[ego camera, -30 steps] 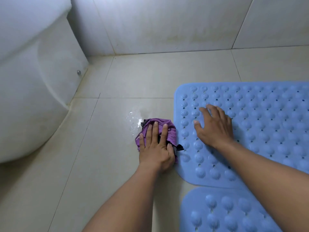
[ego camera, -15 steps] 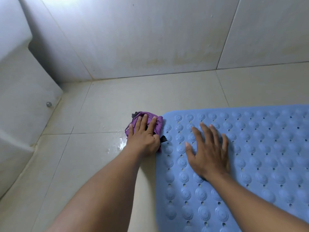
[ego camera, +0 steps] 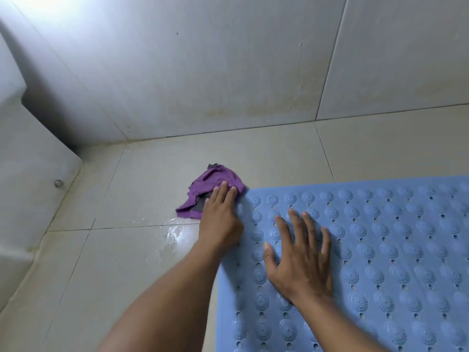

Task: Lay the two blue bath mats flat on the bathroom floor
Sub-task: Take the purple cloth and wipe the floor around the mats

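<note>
Moved: your left hand [ego camera: 219,222] and the purple cloth [ego camera: 213,181] have slid up to the far left corner of the blue mat [ego camera: 393,250].
Right hand [ego camera: 302,260]: flat on the blue mat, fingers spread, gripping nothing.
Left hand: straight fingers pressing the purple cloth.
Blue mat: flat on the floor tiles [ego camera: 142,262], its corner touching the purple cloth.

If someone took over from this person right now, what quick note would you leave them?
Right hand: spread flat on the blue bath mat.
Left hand: flat, fingers pressing a purple cloth on the floor at that mat's far corner.
Done: this mat looks flat where visible.
Left: second mat is out of view, so check it; a wet patch shines near the cloth.
</note>
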### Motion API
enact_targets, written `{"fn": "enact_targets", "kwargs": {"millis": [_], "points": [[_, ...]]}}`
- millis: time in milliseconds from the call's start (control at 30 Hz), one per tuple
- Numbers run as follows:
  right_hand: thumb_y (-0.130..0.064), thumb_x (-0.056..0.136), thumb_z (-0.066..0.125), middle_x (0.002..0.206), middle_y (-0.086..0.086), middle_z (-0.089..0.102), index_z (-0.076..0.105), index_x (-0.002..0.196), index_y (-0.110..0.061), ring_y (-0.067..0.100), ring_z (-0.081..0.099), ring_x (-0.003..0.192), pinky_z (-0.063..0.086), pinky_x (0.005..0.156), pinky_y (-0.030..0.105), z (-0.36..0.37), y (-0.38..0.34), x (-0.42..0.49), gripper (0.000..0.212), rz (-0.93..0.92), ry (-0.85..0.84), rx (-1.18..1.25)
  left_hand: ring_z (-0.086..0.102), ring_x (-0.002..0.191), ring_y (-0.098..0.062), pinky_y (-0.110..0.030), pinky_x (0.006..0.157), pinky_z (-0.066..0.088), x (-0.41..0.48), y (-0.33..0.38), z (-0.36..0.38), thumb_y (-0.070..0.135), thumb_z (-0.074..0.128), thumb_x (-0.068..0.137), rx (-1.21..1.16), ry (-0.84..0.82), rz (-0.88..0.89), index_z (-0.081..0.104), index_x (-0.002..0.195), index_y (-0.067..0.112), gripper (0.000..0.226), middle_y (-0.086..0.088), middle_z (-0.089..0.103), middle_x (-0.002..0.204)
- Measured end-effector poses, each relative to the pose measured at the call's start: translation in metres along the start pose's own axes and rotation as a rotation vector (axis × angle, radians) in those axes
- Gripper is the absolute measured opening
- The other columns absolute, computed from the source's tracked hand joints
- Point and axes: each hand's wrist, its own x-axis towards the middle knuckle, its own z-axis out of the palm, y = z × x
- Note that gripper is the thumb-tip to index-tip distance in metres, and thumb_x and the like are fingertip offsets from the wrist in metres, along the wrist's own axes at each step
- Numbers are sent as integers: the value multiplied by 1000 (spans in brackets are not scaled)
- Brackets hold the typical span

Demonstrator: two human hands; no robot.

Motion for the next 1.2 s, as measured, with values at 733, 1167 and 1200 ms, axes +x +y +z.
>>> {"fn": "enact_targets", "kwargs": {"millis": [733,1167,1200], "points": [[-36,82,35,126,0,63,69,115,-28,32,56,118,37,93,48,-30,-5,61,49,-71,89,198,-11,156,-17,-25,123,11,-65,23,11,6,39,93,174,-147,138,3,163,25,81,0,-14,170],[-38,98,33,167,-7,19,34,154,-35,19,21,152,18,122,51,-65,24,155,55,-157,-507,-38,-9,155,-39,-42,127,3,-75,52,23,16,20,105,663,-206,-7,-18,157,2,66,-19,-16,167],[-38,98,33,168,-8,17,32,154,-36,19,20,153,17,122,51,-69,43,158,56,-127,-511,-48,-4,155,-38,-41,126,6,-72,53,25,14,22,104,642,-207,-17,-16,157,1,66,-18,-13,168]]}}
